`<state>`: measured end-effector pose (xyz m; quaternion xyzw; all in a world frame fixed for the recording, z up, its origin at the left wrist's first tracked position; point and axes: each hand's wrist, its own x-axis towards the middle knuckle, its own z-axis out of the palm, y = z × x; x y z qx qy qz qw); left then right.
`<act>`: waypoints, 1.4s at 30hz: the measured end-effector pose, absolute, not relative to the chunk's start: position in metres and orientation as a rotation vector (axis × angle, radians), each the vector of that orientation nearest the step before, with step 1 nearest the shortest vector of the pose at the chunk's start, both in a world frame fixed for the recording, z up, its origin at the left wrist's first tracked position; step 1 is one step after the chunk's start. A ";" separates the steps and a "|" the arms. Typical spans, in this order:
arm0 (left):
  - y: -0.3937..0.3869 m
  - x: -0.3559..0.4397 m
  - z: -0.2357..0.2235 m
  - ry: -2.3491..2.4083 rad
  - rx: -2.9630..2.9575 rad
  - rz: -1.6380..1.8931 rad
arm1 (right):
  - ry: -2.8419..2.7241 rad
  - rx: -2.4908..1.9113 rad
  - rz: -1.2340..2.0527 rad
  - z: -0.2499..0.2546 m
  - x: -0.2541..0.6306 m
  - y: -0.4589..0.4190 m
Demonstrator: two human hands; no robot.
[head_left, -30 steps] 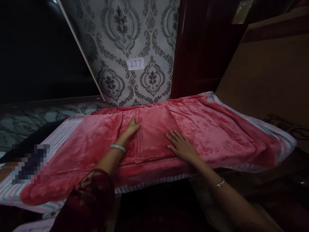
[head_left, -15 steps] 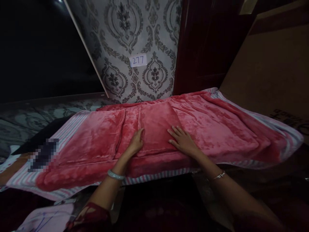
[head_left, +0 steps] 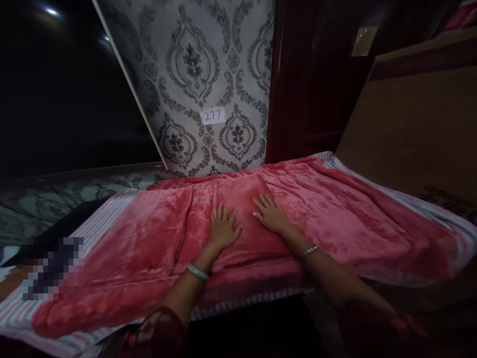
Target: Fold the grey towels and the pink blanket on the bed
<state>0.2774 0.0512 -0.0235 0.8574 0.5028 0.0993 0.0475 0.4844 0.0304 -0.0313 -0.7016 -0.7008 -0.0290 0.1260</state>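
Note:
A plush red-pink blanket with a striped border is spread over a long surface. In its middle lies a smoother folded red-pink piece of cloth. My left hand rests palm down on the left part of this cloth, fingers spread. On its right side lies my right hand, also flat with the fingers apart. Neither hand grips anything. A pale bangle is on my left wrist and a thin silver one on my right.
Behind the blanket stands a wall with patterned wallpaper and a paper label reading 277. A dark screen is at the left. A dark red door and a large cardboard box stand at the right.
My left hand has turned from resting on its edge to lying flat with spread fingers, a little further right. My right hand has shifted slightly left. The camera view has tilted up.

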 end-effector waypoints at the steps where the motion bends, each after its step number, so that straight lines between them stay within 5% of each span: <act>1: 0.050 0.276 -0.030 1.551 2.618 0.286 | -2.050 -2.056 -0.082 -0.039 0.484 0.031; 8: 0.058 0.274 -0.022 1.542 2.573 0.374 | -2.016 -2.016 -0.137 -0.072 0.489 0.036; 19: 0.197 0.287 0.010 1.870 1.897 0.653 | -2.012 -2.021 -0.104 -0.071 0.487 0.036; 28: 0.202 0.277 -0.006 1.785 1.914 0.920 | -2.074 -1.978 -0.017 -0.059 0.487 0.041; 42: 0.184 0.253 -0.011 1.552 1.835 0.844 | -2.143 -2.048 -0.026 -0.049 0.474 0.034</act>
